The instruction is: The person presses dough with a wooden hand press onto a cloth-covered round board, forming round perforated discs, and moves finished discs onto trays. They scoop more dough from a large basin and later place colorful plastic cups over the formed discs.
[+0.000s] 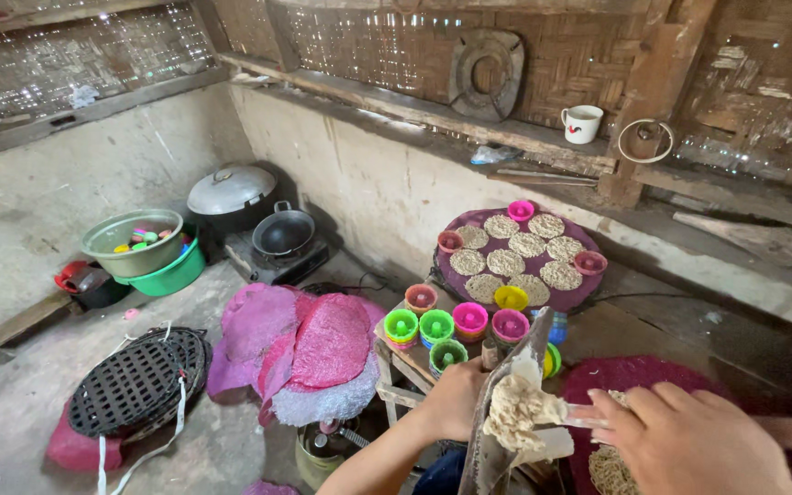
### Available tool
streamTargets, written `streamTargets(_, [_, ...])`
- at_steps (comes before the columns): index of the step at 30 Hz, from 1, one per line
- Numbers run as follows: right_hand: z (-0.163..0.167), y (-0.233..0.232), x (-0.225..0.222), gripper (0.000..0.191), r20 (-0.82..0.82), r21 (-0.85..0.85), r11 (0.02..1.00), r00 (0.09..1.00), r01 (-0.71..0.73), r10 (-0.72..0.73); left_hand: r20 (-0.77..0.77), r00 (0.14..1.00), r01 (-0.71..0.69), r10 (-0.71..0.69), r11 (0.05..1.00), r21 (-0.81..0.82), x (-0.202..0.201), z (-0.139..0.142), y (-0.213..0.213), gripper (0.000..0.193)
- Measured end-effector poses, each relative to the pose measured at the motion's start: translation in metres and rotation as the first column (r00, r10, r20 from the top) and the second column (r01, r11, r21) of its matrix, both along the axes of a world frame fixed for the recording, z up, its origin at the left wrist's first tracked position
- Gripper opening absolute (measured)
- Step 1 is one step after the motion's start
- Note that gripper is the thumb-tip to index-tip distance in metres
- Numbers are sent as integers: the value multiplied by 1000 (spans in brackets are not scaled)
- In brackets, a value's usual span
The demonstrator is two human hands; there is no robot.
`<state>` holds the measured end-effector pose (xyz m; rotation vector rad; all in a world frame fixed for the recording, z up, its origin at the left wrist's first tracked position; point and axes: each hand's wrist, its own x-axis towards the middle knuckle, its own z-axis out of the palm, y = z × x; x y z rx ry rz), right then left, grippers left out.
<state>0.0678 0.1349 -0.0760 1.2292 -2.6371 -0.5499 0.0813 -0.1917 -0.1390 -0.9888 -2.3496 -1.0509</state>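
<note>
Down at the lower edge of the view, little free room is left around the hands; the space is hemmed by a small wooden stool (396,362) crowded with bright plastic cups (436,325) on one side and a dark red mat (630,376) on the other; more open ground is seen to the left, where bare concrete floor (11,403) lies between a black wire grill (135,380) and a heap of pink mesh sheets (309,344). A long grey board (506,403) is held upright and slightly tilted by the left hand (456,399), whose fingers are wrapped shut around its lower left edge; a lump of pale shredded dough (515,408) is seen on the face of the board, just right of those fingers. The right hand (689,440) is closed on a pale flat scraper (584,414), the tip of which is touching the dough; the fingers themselves are kept apart from the lump, to its right. Behind, a round purple tray (566,298) spread with flat dough discs (506,263) is leaned against the wall; a white mug (582,124) is set on the wooden ledge (433,115) above.
</note>
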Motion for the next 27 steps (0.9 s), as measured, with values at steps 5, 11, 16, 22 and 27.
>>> streamTargets(5, [31, -47, 31, 56, -81, -164, 985, 996, -61, 49, -19, 999, -35, 36, 999, 8, 7, 4, -1, 39])
streamTargets(11, [25, -62, 31, 19, -122, -712, 640, 948, -289, 293, 10, 998, -54, 54, 998, 33, 11, 6, 6, 36])
streamTargets(16, [-11, -63, 11, 25, -52, -643, 737, 972, -208, 229, -17, 995, -99, 98, 991, -87, 7, -4, 4, 33])
streamTargets(22, [-33, -69, -8, 19, -203, -708, 616, 935, -345, 290, 28, 982, -184, 187, 980, -82, 13, -19, -7, 36])
streamTargets(27, [-18, -75, 1, 19, -178, -689, 647, 942, -326, 285, 99, 978, -182, 186, 982, -47, 9, -24, -4, 36])
